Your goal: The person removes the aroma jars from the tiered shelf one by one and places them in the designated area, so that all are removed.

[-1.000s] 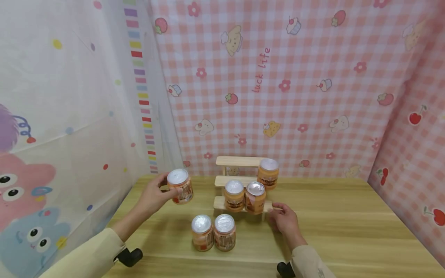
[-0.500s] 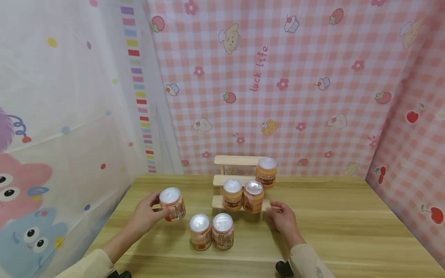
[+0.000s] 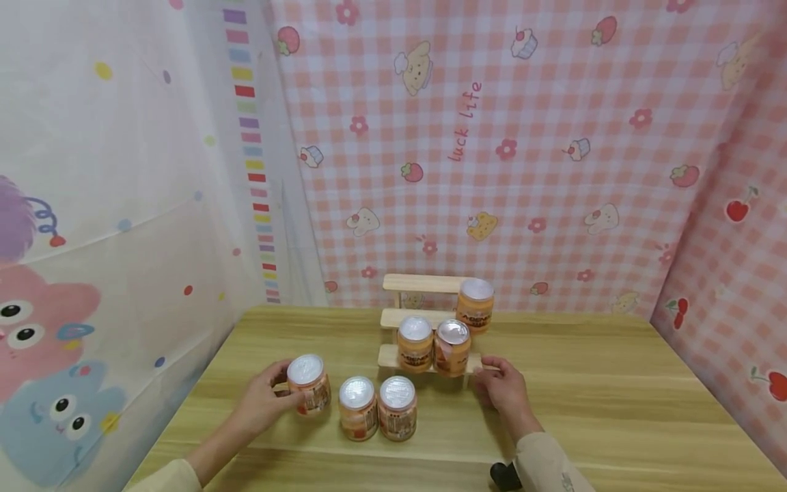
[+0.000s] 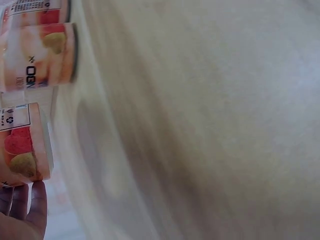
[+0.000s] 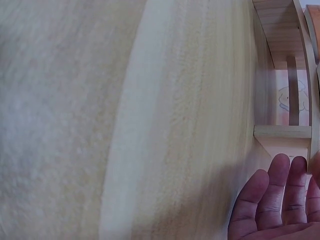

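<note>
My left hand [image 3: 266, 400] grips an orange can [image 3: 310, 393] with a silver lid, upright, left of two like cans. In the left wrist view the held can [image 4: 22, 145] appears slightly above the tabletop. The two cans, a left one [image 3: 359, 413] and a right one [image 3: 398, 413], stand side by side on the table. A small three-tier wooden shelf [image 3: 389, 359] stands behind them. My right hand [image 3: 507, 393] pinches the right end of its lowest tier. On that tier sit two cans, left [image 3: 415, 350] and right [image 3: 451, 355]; another can [image 3: 476, 311] stands higher at the right.
The wood-grain table [image 3: 584, 396] reaches back to a pink checked cloth [image 3: 541, 184]. A white printed curtain [image 3: 154, 164] hangs along the left side, and more checked cloth [image 3: 732, 260] along the right.
My left hand has carried its can down and toward the front, to beside the two standing cans. My right hand stays at the shelf end.
</note>
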